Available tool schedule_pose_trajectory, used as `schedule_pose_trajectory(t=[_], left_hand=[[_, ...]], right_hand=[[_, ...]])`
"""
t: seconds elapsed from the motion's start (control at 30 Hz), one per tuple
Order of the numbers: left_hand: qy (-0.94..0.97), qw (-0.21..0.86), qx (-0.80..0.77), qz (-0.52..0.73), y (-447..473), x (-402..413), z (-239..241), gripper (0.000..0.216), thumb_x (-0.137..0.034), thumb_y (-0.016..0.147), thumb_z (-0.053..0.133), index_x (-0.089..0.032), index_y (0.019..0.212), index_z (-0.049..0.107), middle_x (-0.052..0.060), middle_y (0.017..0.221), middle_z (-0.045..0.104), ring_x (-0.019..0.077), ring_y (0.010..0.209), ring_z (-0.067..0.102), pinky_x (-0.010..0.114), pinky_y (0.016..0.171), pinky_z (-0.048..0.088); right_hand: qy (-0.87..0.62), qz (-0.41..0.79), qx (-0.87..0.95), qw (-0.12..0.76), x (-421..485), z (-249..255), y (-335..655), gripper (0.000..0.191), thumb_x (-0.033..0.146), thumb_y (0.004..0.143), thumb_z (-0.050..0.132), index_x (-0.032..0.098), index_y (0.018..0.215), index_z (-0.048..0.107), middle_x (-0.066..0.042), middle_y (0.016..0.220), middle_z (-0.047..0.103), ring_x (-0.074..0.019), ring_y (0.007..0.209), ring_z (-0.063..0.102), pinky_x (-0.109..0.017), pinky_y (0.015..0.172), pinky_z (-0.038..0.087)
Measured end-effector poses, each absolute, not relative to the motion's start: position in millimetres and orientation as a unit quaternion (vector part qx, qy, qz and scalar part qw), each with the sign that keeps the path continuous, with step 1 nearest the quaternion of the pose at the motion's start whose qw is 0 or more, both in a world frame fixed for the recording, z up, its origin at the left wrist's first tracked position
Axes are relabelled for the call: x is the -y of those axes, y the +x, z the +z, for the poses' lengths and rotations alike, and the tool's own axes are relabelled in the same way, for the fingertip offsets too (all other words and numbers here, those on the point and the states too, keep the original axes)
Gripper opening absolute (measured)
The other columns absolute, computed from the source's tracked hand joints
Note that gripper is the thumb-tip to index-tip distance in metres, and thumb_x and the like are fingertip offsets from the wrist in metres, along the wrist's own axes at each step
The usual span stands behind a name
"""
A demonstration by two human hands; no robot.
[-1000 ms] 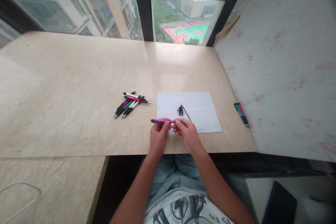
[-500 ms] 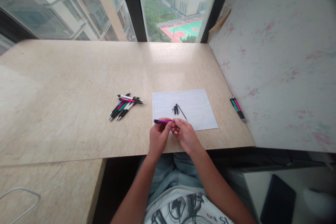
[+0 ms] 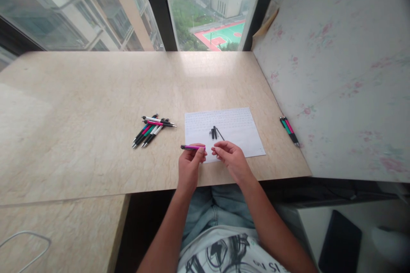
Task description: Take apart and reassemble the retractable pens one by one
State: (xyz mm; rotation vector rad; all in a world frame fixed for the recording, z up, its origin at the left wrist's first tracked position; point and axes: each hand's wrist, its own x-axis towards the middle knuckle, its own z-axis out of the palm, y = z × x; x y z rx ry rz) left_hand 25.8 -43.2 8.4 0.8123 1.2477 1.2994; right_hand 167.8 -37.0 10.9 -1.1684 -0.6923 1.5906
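My left hand [image 3: 191,162] grips a magenta pen barrel [image 3: 192,148] with a black end pointing left. Just to its right, apart from the barrel, my right hand [image 3: 229,155] has thumb and fingertips pinched together; whatever they hold is too small to name. Both hands are over the near part of a sheet of lined paper with writing [image 3: 243,136]. On the sheet, beyond my fingers, lie black pen parts [image 3: 213,132] and a thin black refill [image 3: 219,133], its near end close to my right fingers.
A pile of several pens [image 3: 153,130] in white, magenta, green and blue lies left of the paper. Two pens, one green and one magenta [image 3: 290,128], rest by the papered wall [image 3: 339,85] at right. The stone counter's front edge [image 3: 153,192] runs before my lap.
My hands have moved apart. The left shifted slightly left with the pen barrel, and the right drew away to the right, leaving a gap between the barrel's end and the right fingertips.
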Motion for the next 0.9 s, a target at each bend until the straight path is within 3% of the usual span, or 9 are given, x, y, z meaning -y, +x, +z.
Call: schedule_pose_trajectory(t=[0.13, 0.4, 0.57, 0.8, 0.9], left_hand=[[0.317, 0.587, -0.49, 0.561, 24.1, 41.8, 3.7, 0.027, -0.036, 0.077, 0.072, -0.014, 0.092, 0.068, 0.004, 0.073, 0.065, 0.0105, 0.061, 0.055, 0.024, 0.06, 0.043], [0.307, 0.61, -0.451, 0.574, 17.5, 41.0, -5.0, 0.026, -0.035, 0.078, 0.071, -0.014, 0.093, 0.067, 0.005, 0.074, 0.066, 0.0113, 0.062, 0.056, 0.025, 0.06, 0.043], [0.318, 0.604, -0.46, 0.568, 17.6, 42.0, -5.4, 0.028, -0.036, 0.077, 0.072, -0.014, 0.092, 0.067, 0.005, 0.073, 0.067, 0.0122, 0.062, 0.058, 0.026, 0.06, 0.045], [0.327, 0.596, -0.464, 0.567, 17.9, 42.4, -5.9, 0.029, -0.038, 0.077, 0.071, -0.014, 0.093, 0.067, 0.006, 0.075, 0.068, 0.0126, 0.064, 0.06, 0.026, 0.062, 0.046], [0.326, 0.599, -0.466, 0.563, 17.7, 42.6, -6.3, 0.028, -0.037, 0.078, 0.071, -0.014, 0.093, 0.067, 0.005, 0.076, 0.068, 0.0126, 0.065, 0.06, 0.026, 0.063, 0.046]], right_hand=[[-0.568, 0.53, 0.382, 0.501, 28.5, 4.8, 191.5, 0.02, 0.034, 0.076, 0.071, 0.02, 0.09, 0.071, -0.004, 0.081, 0.072, -0.017, 0.075, 0.065, -0.03, 0.068, 0.05], [-0.622, 0.255, 0.625, 0.397, 3.8, 3.2, 212.0, 0.017, 0.027, 0.084, 0.058, 0.02, 0.089, 0.073, -0.007, 0.089, 0.072, -0.0188, 0.075, 0.064, -0.032, 0.068, 0.05], [-0.639, 0.181, 0.676, 0.32, -11.3, -0.5, 205.8, 0.018, 0.024, 0.085, 0.055, 0.021, 0.088, 0.072, -0.006, 0.085, 0.071, -0.0175, 0.065, 0.057, -0.035, 0.072, 0.046], [-0.667, 0.142, 0.681, 0.266, -18.5, -8.2, 201.0, 0.015, 0.023, 0.083, 0.057, 0.021, 0.086, 0.071, -0.008, 0.089, 0.069, -0.0211, 0.08, 0.06, -0.033, 0.075, 0.044], [-0.662, 0.16, 0.677, 0.277, -19.1, -8.8, 203.2, 0.016, 0.025, 0.084, 0.057, 0.02, 0.088, 0.071, -0.007, 0.088, 0.069, -0.0197, 0.076, 0.06, -0.033, 0.075, 0.044]])
